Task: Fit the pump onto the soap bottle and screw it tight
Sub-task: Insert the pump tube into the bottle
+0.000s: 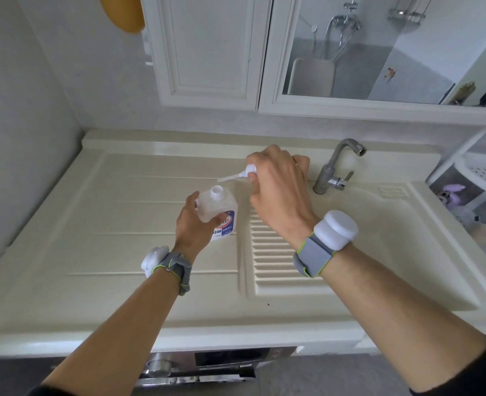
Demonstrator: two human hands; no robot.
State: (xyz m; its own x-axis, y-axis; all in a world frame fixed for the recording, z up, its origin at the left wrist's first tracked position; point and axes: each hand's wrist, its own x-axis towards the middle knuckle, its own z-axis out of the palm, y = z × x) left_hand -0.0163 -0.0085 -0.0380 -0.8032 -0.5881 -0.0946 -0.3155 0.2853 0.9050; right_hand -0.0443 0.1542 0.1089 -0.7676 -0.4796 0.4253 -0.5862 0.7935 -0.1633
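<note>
Looking down, we see a cream worktop that runs from the wall on the left to a moulded basin on the right, with a ribbed drain section between the flat part and the basin. Above it hang a white cabinet door and a mirror. A grey metal tap rises at the back edge of the basin, its spout turned to the right.

Our two forearms reach in from the bottom, each with a grey strap carrying a white puck at the wrist. The soap bottle stands on the worktop just left of the ribbed section, clear in its upper part, with a blue and red label lower down and its white neck open. Our left hand wraps the bottle from the left side, its grip closed around the shoulder and body.

Our right hand is raised above and to the right of the bottle. Its grip pinches the white pump at the collar, thumb and fingers pressed onto it. The pump's thin dip tube slants down to the left, its tip just above the open neck and not yet inside it
</note>
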